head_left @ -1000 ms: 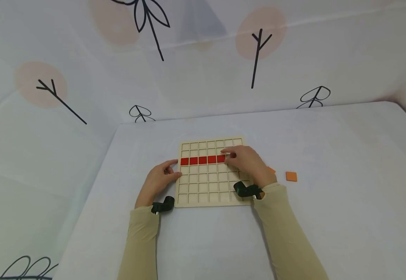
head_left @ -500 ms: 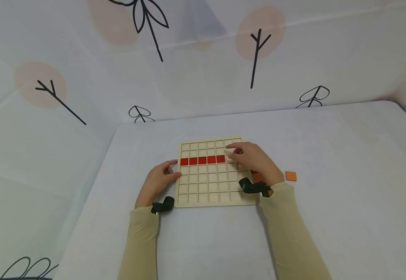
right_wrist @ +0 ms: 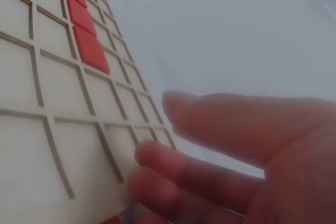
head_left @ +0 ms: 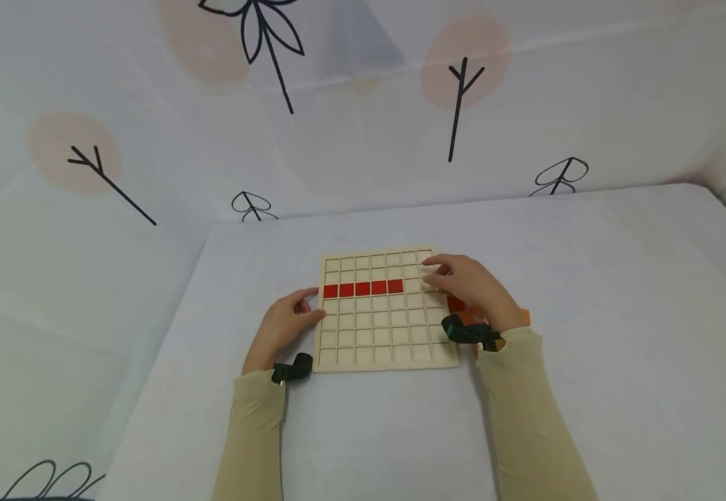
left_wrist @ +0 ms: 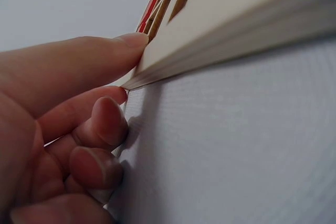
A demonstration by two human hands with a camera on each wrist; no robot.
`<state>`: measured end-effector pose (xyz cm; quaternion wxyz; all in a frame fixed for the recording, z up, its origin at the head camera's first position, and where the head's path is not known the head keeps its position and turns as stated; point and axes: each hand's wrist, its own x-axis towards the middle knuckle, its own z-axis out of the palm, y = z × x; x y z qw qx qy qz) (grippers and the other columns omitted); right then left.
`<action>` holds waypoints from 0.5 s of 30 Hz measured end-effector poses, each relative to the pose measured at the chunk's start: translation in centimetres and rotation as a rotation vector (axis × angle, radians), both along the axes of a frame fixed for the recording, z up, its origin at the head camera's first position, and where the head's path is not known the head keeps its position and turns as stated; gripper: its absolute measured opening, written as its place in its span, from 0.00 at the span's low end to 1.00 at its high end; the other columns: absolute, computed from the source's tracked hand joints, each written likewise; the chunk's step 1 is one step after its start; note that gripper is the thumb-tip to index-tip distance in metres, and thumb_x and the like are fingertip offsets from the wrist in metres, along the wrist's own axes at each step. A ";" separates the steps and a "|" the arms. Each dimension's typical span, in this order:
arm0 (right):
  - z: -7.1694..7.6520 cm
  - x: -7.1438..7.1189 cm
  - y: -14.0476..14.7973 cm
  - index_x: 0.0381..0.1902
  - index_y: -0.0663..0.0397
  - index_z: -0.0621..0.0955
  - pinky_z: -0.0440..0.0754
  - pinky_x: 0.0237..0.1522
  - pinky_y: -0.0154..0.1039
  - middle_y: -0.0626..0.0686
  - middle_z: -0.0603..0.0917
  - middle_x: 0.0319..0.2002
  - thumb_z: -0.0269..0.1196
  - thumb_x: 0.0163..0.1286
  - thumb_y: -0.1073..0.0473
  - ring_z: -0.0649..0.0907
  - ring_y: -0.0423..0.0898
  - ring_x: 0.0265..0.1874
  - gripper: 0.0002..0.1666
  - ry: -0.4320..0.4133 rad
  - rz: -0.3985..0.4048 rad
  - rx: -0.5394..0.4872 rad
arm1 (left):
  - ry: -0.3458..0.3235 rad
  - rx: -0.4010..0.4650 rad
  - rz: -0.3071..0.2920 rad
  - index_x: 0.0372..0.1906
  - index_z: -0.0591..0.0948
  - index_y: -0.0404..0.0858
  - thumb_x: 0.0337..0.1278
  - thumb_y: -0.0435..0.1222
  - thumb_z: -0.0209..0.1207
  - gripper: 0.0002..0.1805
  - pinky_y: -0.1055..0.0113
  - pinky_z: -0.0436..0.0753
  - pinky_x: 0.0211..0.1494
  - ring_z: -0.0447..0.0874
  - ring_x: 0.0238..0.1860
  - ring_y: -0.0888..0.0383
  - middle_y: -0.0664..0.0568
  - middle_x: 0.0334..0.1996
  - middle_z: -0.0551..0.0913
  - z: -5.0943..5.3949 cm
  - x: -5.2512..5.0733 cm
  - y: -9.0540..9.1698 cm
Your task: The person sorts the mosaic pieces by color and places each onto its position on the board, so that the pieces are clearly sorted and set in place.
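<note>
A pale wooden grid board [head_left: 364, 320] lies flat, with a row of several red tiles [head_left: 363, 289] in its cells, starting at the left edge. The left hand [head_left: 283, 327] touches the board's left edge; in the left wrist view its fingertips meet the board's edge [left_wrist: 173, 59] and the other fingers curl loosely. The right hand [head_left: 472, 285] hovers over the board's right side, holding nothing; in the right wrist view its fingers [right_wrist: 157, 156] are apart from the thumb, near unfilled cells beyond the last red tile [right_wrist: 92, 52].
Orange tiles [head_left: 526, 317] and a red tile [head_left: 455, 304] lie right of the board, partly hidden by the right hand and wrist. A white cloth [head_left: 638, 313] covers the table, and a patterned cloth [head_left: 363, 139] hangs behind.
The right hand has moved right, away from the last red tile toward the board's right edge, uncovering more cells. The left hand and the red row have stayed in place.
</note>
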<state>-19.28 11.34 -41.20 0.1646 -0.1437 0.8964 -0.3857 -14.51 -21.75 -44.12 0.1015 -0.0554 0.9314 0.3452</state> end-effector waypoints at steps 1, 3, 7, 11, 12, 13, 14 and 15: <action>-0.1 0.0 0.2 0.60 0.50 0.69 0.71 0.42 0.45 0.56 0.77 0.44 0.55 0.65 0.49 0.77 0.49 0.37 0.27 -0.006 -0.003 -0.003 | -0.001 0.001 -0.001 0.58 0.71 0.52 0.47 0.49 0.61 0.29 0.64 0.66 0.33 0.67 0.31 0.57 0.53 0.29 0.73 -0.1 0.0 0.0; -0.2 0.0 0.5 0.59 0.51 0.69 0.72 0.39 0.44 0.56 0.77 0.43 0.55 0.65 0.49 0.77 0.48 0.35 0.26 -0.008 -0.010 -0.004 | -0.001 0.000 -0.002 0.58 0.71 0.52 0.47 0.49 0.61 0.29 0.64 0.66 0.33 0.67 0.31 0.57 0.53 0.29 0.72 -0.2 0.0 0.0; -0.4 -0.2 1.3 0.59 0.51 0.69 0.74 0.35 0.42 0.56 0.78 0.43 0.55 0.65 0.50 0.78 0.48 0.32 0.26 -0.013 -0.033 -0.003 | 0.004 0.002 0.000 0.58 0.71 0.52 0.47 0.49 0.61 0.29 0.63 0.65 0.33 0.67 0.32 0.57 0.53 0.29 0.72 -0.2 0.0 0.1; -0.4 -0.2 1.9 0.58 0.50 0.70 0.72 0.40 0.44 0.56 0.77 0.43 0.55 0.64 0.50 0.78 0.48 0.33 0.25 -0.025 -0.075 0.002 | 0.001 -0.001 0.003 0.58 0.71 0.51 0.47 0.48 0.61 0.29 0.64 0.65 0.33 0.67 0.32 0.57 0.53 0.30 0.72 -0.1 0.1 0.1; -0.3 -0.2 2.1 0.58 0.49 0.71 0.72 0.41 0.44 0.56 0.77 0.43 0.56 0.63 0.51 0.77 0.49 0.34 0.25 -0.031 -0.089 0.001 | -0.001 -0.002 0.002 0.58 0.71 0.51 0.47 0.48 0.61 0.29 0.64 0.65 0.33 0.67 0.32 0.57 0.53 0.30 0.72 -0.1 0.1 0.1; -0.3 -0.1 2.2 0.57 0.48 0.71 0.71 0.42 0.45 0.56 0.77 0.43 0.56 0.63 0.51 0.77 0.49 0.36 0.24 -0.034 -0.099 0.004 | -0.001 -0.004 0.001 0.58 0.71 0.51 0.48 0.48 0.61 0.29 0.64 0.65 0.33 0.67 0.32 0.57 0.53 0.30 0.72 -0.1 0.1 0.1; -0.3 -0.1 2.4 0.56 0.47 0.72 0.70 0.43 0.46 0.55 0.77 0.44 0.56 0.62 0.51 0.76 0.50 0.37 0.24 -0.034 -0.107 0.011 | -0.002 -0.005 0.001 0.58 0.71 0.51 0.48 0.48 0.61 0.29 0.64 0.65 0.33 0.67 0.32 0.57 0.53 0.30 0.72 -0.1 0.1 0.1; -0.3 -0.1 2.5 0.56 0.47 0.72 0.70 0.43 0.46 0.55 0.76 0.44 0.57 0.62 0.51 0.75 0.50 0.39 0.23 -0.034 -0.110 0.019 | -0.003 -0.008 0.000 0.58 0.71 0.51 0.48 0.48 0.61 0.29 0.64 0.65 0.33 0.67 0.32 0.57 0.53 0.30 0.72 -0.1 0.1 0.1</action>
